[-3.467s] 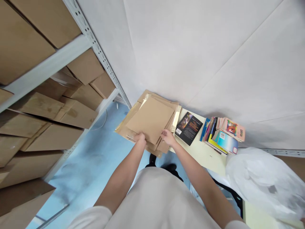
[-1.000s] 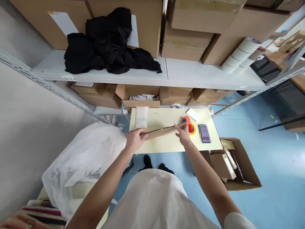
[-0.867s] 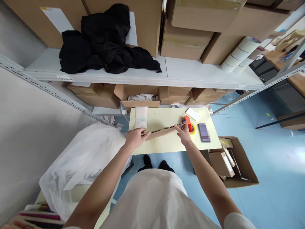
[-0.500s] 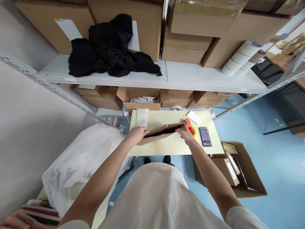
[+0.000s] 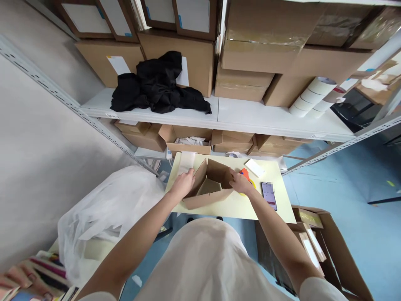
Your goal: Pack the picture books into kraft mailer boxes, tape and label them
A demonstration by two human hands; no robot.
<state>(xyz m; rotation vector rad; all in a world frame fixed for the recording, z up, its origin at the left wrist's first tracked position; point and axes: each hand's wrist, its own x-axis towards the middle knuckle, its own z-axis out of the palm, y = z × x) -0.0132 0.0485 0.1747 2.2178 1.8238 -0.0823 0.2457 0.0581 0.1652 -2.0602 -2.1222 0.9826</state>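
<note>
A cardboard box (image 5: 208,200) stands spread into a four-sided shape above the pale table (image 5: 247,211), and the tabletop shows through its inside. My left hand (image 5: 184,183) grips its left wall, the fingers closed over the edge. On the opposite side, my right hand (image 5: 239,182) pinches the right wall near the back corner. Just beyond my right hand is an orange tape dispenser (image 5: 244,173) with yellow tape, partly hidden by the hand. A strip of white material (image 5: 187,161) lies behind my left hand.
A phone (image 5: 268,196) and a small white box (image 5: 254,167) lie on the table's right side. Shelves (image 5: 250,121) with boxes, black cloth (image 5: 159,88) and tape rolls (image 5: 313,96) stand behind. White plastic sheeting (image 5: 109,205) is at left; a large carton (image 5: 338,246) sits at lower right.
The cardboard box has gone from nearly flat to spread open between my hands. The view has tilted up, showing more of the upper shelves.
</note>
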